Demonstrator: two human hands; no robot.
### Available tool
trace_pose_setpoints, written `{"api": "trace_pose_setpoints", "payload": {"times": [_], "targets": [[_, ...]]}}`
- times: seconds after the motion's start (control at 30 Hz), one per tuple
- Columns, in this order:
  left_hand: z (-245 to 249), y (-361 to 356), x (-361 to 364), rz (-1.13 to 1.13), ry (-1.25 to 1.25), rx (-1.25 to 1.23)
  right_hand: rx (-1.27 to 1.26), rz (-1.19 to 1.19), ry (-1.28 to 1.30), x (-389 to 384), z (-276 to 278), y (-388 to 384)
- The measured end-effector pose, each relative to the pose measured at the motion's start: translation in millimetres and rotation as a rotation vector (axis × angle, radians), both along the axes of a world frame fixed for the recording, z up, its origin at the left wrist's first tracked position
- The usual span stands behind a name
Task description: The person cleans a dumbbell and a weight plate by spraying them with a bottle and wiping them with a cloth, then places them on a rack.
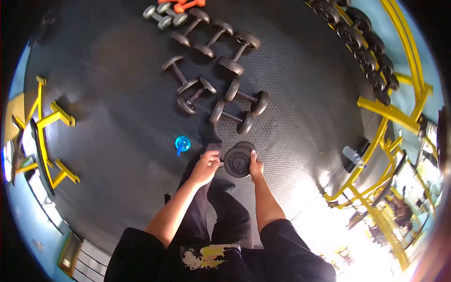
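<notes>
In front of my legs, a black round weight plate point(237, 162) faces up, with another dark disc partly showing behind its upper right edge. My right hand point(256, 167) grips the plate's right rim, thumb on top. On the other side, my left hand point(206, 168) has its fingers curled close to the plate's left edge, by a short metal bar end point(221, 164). What its fingers hold, if anything, is too small to tell. A blue bottle point(182, 144) stands on the floor left of my left hand.
Several black dumbbells point(239, 52) lie on the dark floor ahead, with grey point(158, 17) and orange point(190, 5) ones beyond. A yellow rack point(392, 113) with dumbbells is at right, near a clear bottle point(353, 156). Another yellow frame point(44, 122) stands at left.
</notes>
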State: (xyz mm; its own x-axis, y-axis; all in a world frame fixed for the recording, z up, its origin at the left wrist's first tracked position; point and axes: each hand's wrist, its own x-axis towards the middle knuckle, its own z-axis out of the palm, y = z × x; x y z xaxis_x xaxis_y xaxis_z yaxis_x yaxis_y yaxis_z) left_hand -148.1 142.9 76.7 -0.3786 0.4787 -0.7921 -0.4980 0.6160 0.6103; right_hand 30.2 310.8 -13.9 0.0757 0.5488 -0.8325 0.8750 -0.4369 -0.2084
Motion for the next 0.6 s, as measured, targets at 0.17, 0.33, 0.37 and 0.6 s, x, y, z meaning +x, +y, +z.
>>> {"api": "trace_pose_setpoints", "payload": {"times": [0.17, 0.33, 0.37, 0.6], "targets": [[-9, -4, 29, -0.199, 0.001, 0.028, -0.046, 0.060, -0.018, 59, -65, -31], [-18, -17, 61, -0.413, 0.072, -0.027, -0.011, -0.112, 0.105, 138, -109, -51], [-23, -19, 74, -0.416, 0.042, -0.036, 0.022, -0.152, 0.108, 156, -119, -51], [-51, -40, 151, -0.549, 0.049, -0.078, 0.041, -0.251, 0.309, 203, -128, -45]]}}
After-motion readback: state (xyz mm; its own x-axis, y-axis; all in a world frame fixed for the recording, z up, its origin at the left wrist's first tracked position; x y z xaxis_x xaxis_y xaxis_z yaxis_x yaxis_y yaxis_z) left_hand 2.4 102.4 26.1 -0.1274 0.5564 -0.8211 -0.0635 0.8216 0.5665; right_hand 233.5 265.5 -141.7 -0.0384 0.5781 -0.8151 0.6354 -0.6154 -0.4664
